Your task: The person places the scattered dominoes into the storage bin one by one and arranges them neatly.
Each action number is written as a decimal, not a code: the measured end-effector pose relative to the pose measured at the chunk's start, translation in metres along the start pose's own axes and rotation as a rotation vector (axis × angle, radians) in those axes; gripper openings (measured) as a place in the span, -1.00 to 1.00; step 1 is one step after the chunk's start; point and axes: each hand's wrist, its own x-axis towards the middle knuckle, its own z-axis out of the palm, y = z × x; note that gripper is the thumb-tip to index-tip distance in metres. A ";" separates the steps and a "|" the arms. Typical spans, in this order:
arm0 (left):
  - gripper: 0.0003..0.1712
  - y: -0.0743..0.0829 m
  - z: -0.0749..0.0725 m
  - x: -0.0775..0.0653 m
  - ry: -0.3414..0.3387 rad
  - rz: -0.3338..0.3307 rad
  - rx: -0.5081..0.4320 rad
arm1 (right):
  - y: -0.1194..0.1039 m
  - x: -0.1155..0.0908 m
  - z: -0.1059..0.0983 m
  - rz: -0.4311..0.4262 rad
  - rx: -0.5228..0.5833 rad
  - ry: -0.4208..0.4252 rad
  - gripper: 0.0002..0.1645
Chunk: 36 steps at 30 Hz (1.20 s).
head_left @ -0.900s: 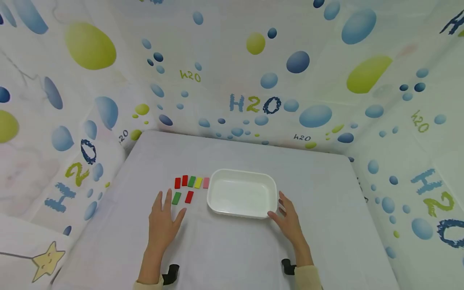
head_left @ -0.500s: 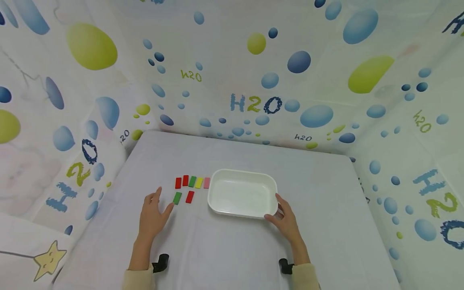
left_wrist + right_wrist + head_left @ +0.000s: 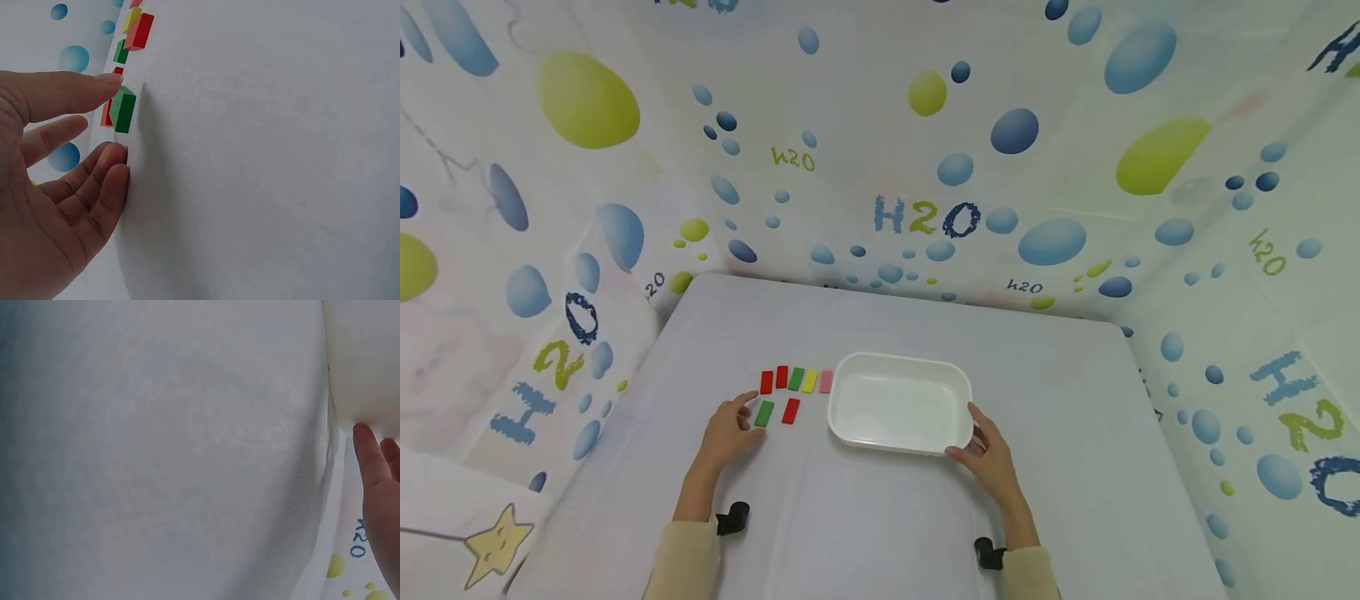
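Note:
My left hand (image 3: 726, 432) is at the left of a small green block (image 3: 763, 414), which stands between its spread thumb and index finger. In the left wrist view, that green block (image 3: 123, 110) shows just beyond the fingers, the lower ones bent. A red block (image 3: 791, 411) lies to its right. Behind them runs a row of small blocks: two red, a green (image 3: 796, 379), a yellow (image 3: 809, 382) and a pink (image 3: 826, 382). My right hand (image 3: 992, 460) holds the near right corner of a white rectangular tray (image 3: 901, 451), thumb at the front and fingers along the right side.
A white cloth covers the table (image 3: 880, 517). Patterned curtains (image 3: 850, 108) with blue and green spots close in the back and both sides. Black wrist-worn devices (image 3: 733, 518) sit beside the cuffs. The tray's floor is bare.
My left hand first went left, then came in around the green block, thumb and index finger closing nearer to it. My right hand moved slightly left onto the tray's corner.

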 end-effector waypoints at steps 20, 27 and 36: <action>-0.39 -0.017 -0.002 0.023 -0.119 0.002 -0.047 | -0.008 -0.003 0.000 0.070 0.043 -0.002 0.09; -0.46 -0.018 -0.001 0.022 -0.109 0.027 -0.037 | -0.009 -0.004 0.000 0.069 0.028 0.009 0.08; -0.48 -0.021 0.001 0.020 -0.067 0.061 -0.015 | -0.009 -0.003 0.001 0.044 0.057 0.011 0.07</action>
